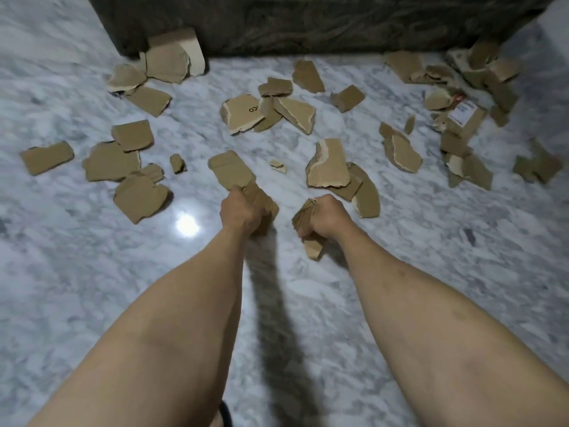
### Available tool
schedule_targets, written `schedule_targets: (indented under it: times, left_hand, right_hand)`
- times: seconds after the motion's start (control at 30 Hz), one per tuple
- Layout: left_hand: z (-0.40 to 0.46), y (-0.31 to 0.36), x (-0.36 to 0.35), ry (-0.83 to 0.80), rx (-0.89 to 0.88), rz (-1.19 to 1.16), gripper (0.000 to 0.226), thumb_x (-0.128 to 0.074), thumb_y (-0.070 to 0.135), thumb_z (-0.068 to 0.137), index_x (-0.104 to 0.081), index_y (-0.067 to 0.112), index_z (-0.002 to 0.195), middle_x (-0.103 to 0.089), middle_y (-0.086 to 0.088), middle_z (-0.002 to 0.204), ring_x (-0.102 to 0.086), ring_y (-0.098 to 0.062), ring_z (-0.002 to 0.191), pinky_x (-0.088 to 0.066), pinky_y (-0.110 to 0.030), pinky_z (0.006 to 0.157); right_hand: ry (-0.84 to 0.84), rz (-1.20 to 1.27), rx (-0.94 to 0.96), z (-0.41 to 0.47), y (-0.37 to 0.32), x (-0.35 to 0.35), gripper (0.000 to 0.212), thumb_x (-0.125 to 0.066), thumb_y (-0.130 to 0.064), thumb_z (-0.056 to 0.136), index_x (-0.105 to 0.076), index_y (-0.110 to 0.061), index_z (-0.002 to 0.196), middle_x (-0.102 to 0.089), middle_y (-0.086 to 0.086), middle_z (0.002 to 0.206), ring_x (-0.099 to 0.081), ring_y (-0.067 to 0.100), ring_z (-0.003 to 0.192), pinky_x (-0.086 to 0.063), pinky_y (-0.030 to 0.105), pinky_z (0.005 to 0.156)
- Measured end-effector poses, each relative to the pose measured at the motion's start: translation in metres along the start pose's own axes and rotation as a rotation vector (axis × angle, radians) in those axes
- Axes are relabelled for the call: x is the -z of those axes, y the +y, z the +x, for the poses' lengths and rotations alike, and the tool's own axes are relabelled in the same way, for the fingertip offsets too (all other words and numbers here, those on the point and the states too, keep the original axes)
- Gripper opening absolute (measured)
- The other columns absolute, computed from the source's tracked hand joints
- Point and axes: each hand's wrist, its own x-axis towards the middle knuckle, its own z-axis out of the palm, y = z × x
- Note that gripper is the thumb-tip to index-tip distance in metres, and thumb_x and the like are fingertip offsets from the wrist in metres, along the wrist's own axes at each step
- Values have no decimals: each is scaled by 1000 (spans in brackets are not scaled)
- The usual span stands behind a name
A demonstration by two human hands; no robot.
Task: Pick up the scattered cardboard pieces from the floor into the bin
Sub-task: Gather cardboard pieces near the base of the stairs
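Torn brown cardboard pieces lie scattered over the grey marble floor. My left hand is closed on a long cardboard piece that sticks out beyond the fist. My right hand grips a small stack of cardboard scraps, with one scrap hanging below the fist. Just beyond my right hand lies a cluster of pieces. Another group lies in the middle, farther off. No bin is in view.
A dark sofa base runs along the far side, with cardboard leaning against its left corner. More pieces lie at the left and a heap at the far right. A lamp glare shines on the floor.
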Motion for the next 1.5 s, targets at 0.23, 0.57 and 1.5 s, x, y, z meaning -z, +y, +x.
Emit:
schedule_targets:
  times: [0.23,0.57,1.5]
  left_hand:
    - [18,20,41,46,155,-107,66,-74,28,81,-41,7,133,-57,-19,128,-57,-38,114,-50,-42,92]
    - [83,40,16,263,303,-30,61,-75,20,81,-44,4,131,-57,-20,128,-55,-40,117,-45,-40,86]
    - [126,106,-3,41,74,6,51,-82,32,75,-67,3,113,-67,-14,111,-63,-32,107,-52,-42,94]
  right_hand:
    - [125,313,-177,21,-35,57,61,-85,-13,75,-58,-3,128,-63,12,127,-61,29,117,-46,27,82]
    - [141,10,-321,113,-28,60,96,-84,-27,69,-28,-9,144,-48,14,141,-53,32,126,-50,43,103]
    - [31,-19,-245,80,38,105,99,-86,-17,72,-26,-16,151,-44,14,140,-46,33,130,-45,36,94]
